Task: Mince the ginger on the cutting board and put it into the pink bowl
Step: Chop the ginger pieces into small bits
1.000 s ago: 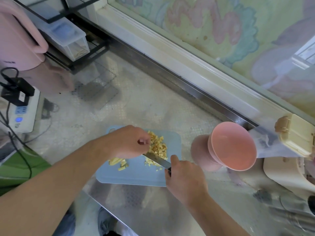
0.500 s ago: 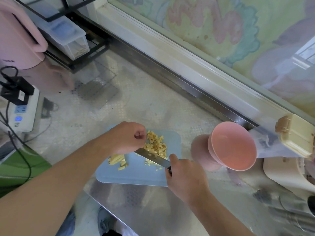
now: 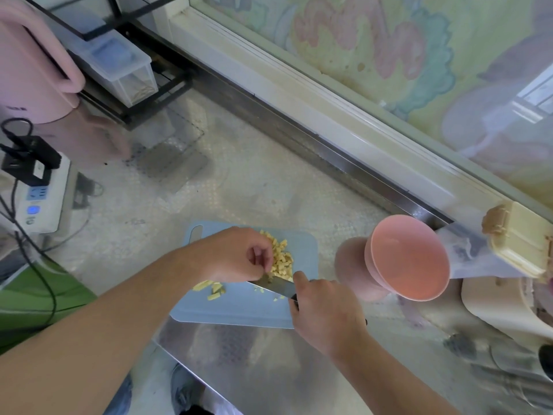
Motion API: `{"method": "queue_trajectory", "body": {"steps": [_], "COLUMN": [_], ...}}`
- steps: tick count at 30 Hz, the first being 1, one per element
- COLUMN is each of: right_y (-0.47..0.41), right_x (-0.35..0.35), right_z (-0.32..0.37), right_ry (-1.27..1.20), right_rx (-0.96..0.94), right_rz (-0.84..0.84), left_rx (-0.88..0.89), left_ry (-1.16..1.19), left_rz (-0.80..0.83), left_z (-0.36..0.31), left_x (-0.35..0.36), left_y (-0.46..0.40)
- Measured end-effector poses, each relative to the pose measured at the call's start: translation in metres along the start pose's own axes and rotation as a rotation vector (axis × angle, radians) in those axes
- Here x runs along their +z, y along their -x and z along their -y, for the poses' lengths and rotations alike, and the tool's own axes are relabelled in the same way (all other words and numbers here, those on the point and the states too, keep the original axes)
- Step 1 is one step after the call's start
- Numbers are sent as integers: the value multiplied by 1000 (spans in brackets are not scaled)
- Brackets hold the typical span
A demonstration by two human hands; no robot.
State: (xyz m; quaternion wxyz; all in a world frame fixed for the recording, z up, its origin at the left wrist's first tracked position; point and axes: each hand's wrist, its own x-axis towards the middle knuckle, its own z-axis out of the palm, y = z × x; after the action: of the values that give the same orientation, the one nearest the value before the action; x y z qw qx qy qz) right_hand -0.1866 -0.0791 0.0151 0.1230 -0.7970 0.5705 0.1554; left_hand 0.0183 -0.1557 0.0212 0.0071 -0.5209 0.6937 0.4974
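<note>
On the pale blue plastic cutting board (image 3: 239, 307), near the front edge of the shiny metal counter (image 3: 254, 181), lies a heap of diced yellow ginger (image 3: 282, 260) — a few longer strips lie apart to its left. The right hand (image 3: 324, 313) grips the handle of the steel-bladed knife (image 3: 273, 285), fingers curled round it, the blade low over the board. The left hand (image 3: 236, 256) sits curled over the blade's far end, beside the heap — whether it pinches anything I cannot tell. The round pink bowl (image 3: 410, 259) stands just right of the board, empty.
</note>
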Motion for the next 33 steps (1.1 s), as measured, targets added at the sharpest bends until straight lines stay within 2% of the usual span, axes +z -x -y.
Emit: {"method": "queue_trajectory", "body": {"steps": [2,3,8,11,13,16,19,22,24,26,28,30,31,33], "right_y": [1,1,4,6,7,8,9,9,10,10,10,10,11,12], "right_x": [-2,-3,1,2,1,1,1,0,0,0,0,2,2,5], "right_z": [2,2,2,-1,-2,-2,-1,-2,-2,-2,-2,-1,-1,-1], "right_ry": [6,7,12,18,19,27,24,22,26,25,27,16,2,-70], "right_rx": [-22,-31,-42,-34,-35,-46,-42,-33,-37,-39,-48,-56,-52,-17], "right_rz": [10,20,31,28,21,23,28,21,17,13,19,22,15,-22], "left_rx": [7,9,6,0,-16,-22,-67,-81,-91,-93,-112,-106,-87,-59], "left_ry": [-38,-64,-204,-121,-62,-188,-266,-143,-38,32,-25,-13,55,233], "left_rz": [103,101,-95,-204,-189,-127,-225,-361,-369,-272,-108,-51,-88,-277], "left_z": [0,2,7,5,2,2,9,13,14,10,4,3,4,12], "left_x": [3,5,23,26,24,24,24,17,11,8,9,10,10,6], "left_y": [-1,-3,-16,-14,-13,-16,-22,-18,-12,-7,-1,1,1,2]}}
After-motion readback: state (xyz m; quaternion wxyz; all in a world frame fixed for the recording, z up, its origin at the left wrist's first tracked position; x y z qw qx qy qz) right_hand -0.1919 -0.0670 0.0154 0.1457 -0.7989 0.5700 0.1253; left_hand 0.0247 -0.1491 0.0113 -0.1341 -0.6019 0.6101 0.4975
